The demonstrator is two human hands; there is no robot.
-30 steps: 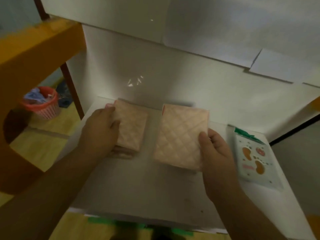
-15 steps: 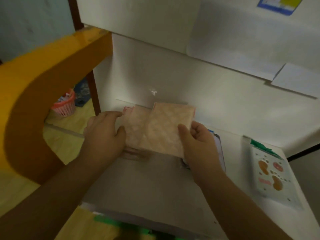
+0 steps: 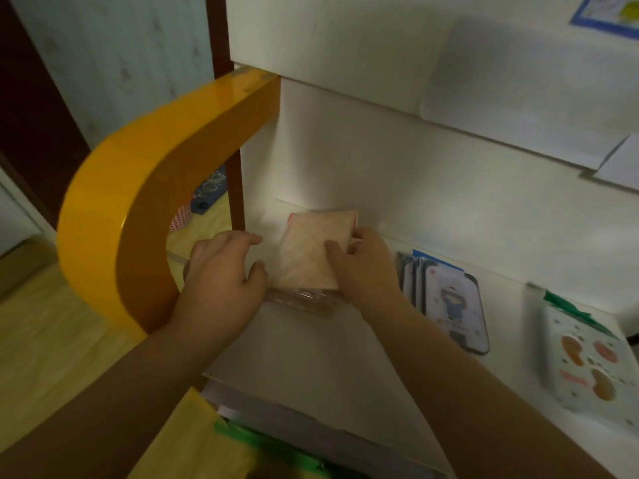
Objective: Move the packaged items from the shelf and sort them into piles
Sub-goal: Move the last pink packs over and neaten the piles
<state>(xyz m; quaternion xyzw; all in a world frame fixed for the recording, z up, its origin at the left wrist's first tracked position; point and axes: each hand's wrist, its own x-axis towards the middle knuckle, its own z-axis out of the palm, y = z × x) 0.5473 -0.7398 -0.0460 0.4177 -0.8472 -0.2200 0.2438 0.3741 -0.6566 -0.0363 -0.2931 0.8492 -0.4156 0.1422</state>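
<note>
Right hand: my right hand is holding the top pink quilted packet at its right edge; its grip is clamped on the packet, thumb on the upper face, fingers curling round the far corner.
Left hand: my left hand is lying at the left side of the pink pile; its grip is apart, fingers spreading loosely and the thumb tip touching the left edge of the top packet.
Top packet: it is sitting on the pile, roughly squared with the packets beneath, near the back left corner of the white shelf.
Pink pile: the clear-wrapped edges of the lower packets are showing just below the top packet; I cannot tell how many there are.
Phone-case pile: a fanned pile of flat packaged cases is lying on the shelf just to the right of my right forearm, well apart from the pink pile.
White packet: a white packet with orange shapes and a green header is lying further right, near the shelf's right edge.
Surroundings: a curved orange frame is standing to the left of the shelf; a pink basket is showing on the floor behind it.
</note>
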